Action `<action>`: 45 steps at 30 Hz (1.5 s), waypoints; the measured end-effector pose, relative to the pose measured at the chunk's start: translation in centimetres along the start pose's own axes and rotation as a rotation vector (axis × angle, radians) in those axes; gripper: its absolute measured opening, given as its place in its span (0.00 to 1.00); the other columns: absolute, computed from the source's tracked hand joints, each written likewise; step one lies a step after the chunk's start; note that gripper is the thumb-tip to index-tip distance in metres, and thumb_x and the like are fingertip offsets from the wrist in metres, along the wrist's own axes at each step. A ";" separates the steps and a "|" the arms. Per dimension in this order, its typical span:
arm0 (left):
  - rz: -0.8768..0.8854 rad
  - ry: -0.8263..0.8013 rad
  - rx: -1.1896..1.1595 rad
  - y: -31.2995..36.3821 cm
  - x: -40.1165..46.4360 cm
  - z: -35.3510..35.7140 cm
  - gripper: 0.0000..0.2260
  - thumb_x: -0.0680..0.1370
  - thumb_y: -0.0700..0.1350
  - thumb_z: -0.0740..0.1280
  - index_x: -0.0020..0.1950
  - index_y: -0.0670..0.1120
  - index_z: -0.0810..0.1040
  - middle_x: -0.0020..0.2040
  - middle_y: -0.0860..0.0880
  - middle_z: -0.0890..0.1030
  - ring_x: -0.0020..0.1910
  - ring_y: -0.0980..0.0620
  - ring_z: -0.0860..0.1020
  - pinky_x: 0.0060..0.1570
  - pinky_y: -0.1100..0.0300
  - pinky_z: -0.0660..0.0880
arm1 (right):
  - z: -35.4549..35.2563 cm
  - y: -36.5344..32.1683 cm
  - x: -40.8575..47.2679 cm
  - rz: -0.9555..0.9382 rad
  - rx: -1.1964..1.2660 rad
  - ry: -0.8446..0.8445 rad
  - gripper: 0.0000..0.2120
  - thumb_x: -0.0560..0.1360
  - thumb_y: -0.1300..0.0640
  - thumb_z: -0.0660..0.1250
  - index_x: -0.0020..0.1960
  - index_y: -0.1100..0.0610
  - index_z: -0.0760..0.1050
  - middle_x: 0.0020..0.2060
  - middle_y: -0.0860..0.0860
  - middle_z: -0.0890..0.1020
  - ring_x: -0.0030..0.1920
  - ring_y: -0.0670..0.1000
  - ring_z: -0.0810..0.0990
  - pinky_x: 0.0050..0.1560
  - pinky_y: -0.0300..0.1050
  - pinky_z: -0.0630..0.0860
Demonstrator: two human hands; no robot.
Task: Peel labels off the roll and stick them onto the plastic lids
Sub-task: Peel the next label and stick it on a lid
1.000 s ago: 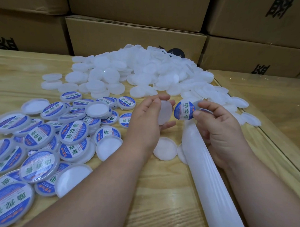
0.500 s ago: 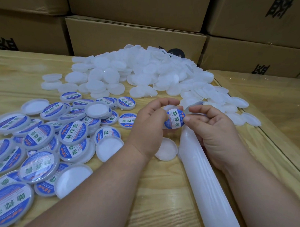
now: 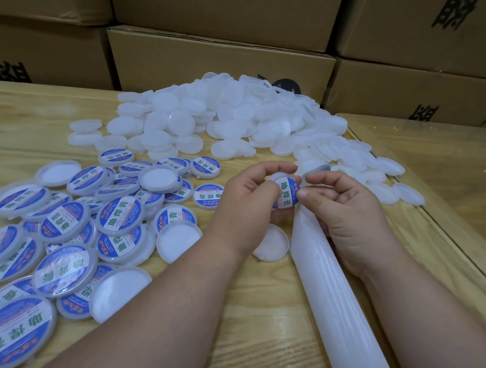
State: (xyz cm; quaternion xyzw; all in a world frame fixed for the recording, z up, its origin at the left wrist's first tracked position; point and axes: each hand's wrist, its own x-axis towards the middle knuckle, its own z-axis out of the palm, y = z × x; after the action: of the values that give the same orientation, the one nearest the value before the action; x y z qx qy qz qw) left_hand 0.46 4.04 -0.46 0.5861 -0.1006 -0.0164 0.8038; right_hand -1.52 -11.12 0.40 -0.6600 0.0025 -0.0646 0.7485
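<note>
The left hand [image 3: 248,204] curls round a plain lid [image 3: 275,177] to keep it steady. The right hand [image 3: 343,206] pinches the blue label [image 3: 287,192], pressing it on flat — the roll [image 3: 334,294] lies under that wrist, close by.

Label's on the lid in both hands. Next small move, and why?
Probably rub the right hand thumb across the label to seat it, while the left hand keeps hold of the lid. The label already covers the lid's face, and the thumb rests at its edge.
</note>
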 end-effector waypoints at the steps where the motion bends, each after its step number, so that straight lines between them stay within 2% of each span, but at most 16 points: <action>1: -0.001 0.002 0.002 0.0 0.0 0.0 0.14 0.71 0.41 0.62 0.48 0.50 0.85 0.49 0.45 0.87 0.52 0.48 0.85 0.47 0.52 0.84 | 0.0 0.0 0.0 0.000 0.000 -0.001 0.18 0.64 0.56 0.77 0.53 0.57 0.80 0.44 0.56 0.88 0.43 0.49 0.88 0.37 0.35 0.79; 5: 0.010 0.008 0.021 0.0 -0.1 0.0 0.13 0.73 0.41 0.63 0.50 0.50 0.85 0.50 0.46 0.87 0.52 0.49 0.85 0.46 0.54 0.84 | 0.1 0.0 0.0 0.002 0.021 -0.002 0.18 0.64 0.57 0.77 0.52 0.57 0.80 0.43 0.55 0.88 0.42 0.49 0.88 0.38 0.36 0.79; 8: 0.013 0.007 0.037 -0.1 -0.1 0.0 0.14 0.78 0.36 0.61 0.51 0.50 0.85 0.50 0.46 0.87 0.52 0.49 0.85 0.46 0.54 0.84 | 0.1 0.0 0.0 0.007 0.025 -0.004 0.16 0.66 0.59 0.76 0.53 0.58 0.80 0.42 0.55 0.88 0.41 0.48 0.88 0.38 0.36 0.79; 11: 0.017 0.020 0.062 -0.1 0.0 0.0 0.17 0.72 0.35 0.61 0.50 0.52 0.85 0.49 0.48 0.87 0.53 0.51 0.85 0.48 0.51 0.84 | 0.1 0.0 0.0 0.010 0.007 0.002 0.13 0.70 0.62 0.76 0.53 0.57 0.79 0.42 0.54 0.88 0.37 0.45 0.86 0.33 0.33 0.76; 16: 0.041 0.025 0.131 -0.4 0.0 0.0 0.19 0.69 0.35 0.61 0.51 0.54 0.83 0.49 0.52 0.87 0.52 0.55 0.85 0.46 0.60 0.82 | 0.2 -0.1 0.0 0.012 0.022 0.014 0.11 0.73 0.64 0.74 0.54 0.57 0.79 0.41 0.54 0.88 0.31 0.42 0.83 0.29 0.32 0.75; 22: 0.070 0.027 0.205 -0.7 0.1 -0.1 0.20 0.72 0.33 0.62 0.53 0.57 0.80 0.51 0.55 0.86 0.51 0.55 0.85 0.55 0.52 0.82 | 0.1 -0.1 -0.1 0.017 0.036 0.006 0.07 0.77 0.65 0.70 0.54 0.58 0.77 0.43 0.55 0.89 0.23 0.42 0.76 0.25 0.34 0.72; 26: 0.072 0.045 0.228 -0.8 0.3 -0.1 0.20 0.71 0.36 0.64 0.52 0.60 0.79 0.52 0.54 0.86 0.54 0.53 0.85 0.57 0.46 0.81 | -0.2 0.1 0.2 0.027 0.069 -0.006 0.05 0.78 0.63 0.70 0.53 0.58 0.78 0.46 0.59 0.88 0.24 0.45 0.74 0.24 0.34 0.71; 28: 0.073 0.050 0.239 -0.8 0.3 -0.2 0.20 0.71 0.37 0.66 0.53 0.61 0.79 0.52 0.55 0.86 0.55 0.53 0.84 0.57 0.45 0.81 | -0.3 0.2 0.3 0.030 0.095 -0.012 0.06 0.75 0.60 0.70 0.52 0.57 0.79 0.48 0.60 0.88 0.24 0.46 0.74 0.23 0.34 0.69; 34: 0.101 0.054 0.290 -0.9 0.2 -0.4 0.20 0.72 0.36 0.69 0.56 0.59 0.77 0.51 0.59 0.85 0.52 0.56 0.84 0.54 0.47 0.82 | -0.7 0.4 0.6 0.018 0.083 -0.016 0.09 0.73 0.56 0.67 0.52 0.56 0.81 0.49 0.61 0.87 0.28 0.49 0.77 0.21 0.36 0.65; 42: 0.099 0.082 0.260 -1.1 0.3 -0.2 0.17 0.78 0.35 0.68 0.56 0.57 0.77 0.50 0.56 0.85 0.46 0.57 0.85 0.51 0.50 0.83 | -0.2 0.0 0.0 -0.031 0.033 0.020 0.07 0.73 0.58 0.66 0.49 0.58 0.81 0.48 0.59 0.88 0.28 0.49 0.77 0.22 0.36 0.65; 44: 0.092 0.071 0.263 -1.1 0.3 -0.1 0.17 0.78 0.35 0.68 0.56 0.58 0.77 0.50 0.56 0.85 0.47 0.56 0.85 0.51 0.50 0.83 | 0.1 -0.1 -0.2 -0.060 0.017 0.050 0.04 0.76 0.62 0.66 0.46 0.58 0.80 0.47 0.59 0.88 0.27 0.48 0.76 0.23 0.35 0.66; 45: 0.090 0.068 0.255 -1.1 0.3 -0.1 0.17 0.78 0.34 0.68 0.56 0.57 0.77 0.50 0.56 0.85 0.48 0.56 0.85 0.51 0.50 0.83 | 0.0 0.0 -0.2 -0.080 0.006 0.070 0.06 0.78 0.65 0.65 0.45 0.59 0.80 0.46 0.58 0.88 0.27 0.48 0.76 0.23 0.35 0.67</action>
State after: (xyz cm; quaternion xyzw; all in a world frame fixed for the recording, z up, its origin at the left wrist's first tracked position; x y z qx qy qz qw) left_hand 0.84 3.78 -1.48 0.6785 -0.1010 0.0525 0.7258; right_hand -1.74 -11.06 0.42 -0.6548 0.0021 -0.1174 0.7466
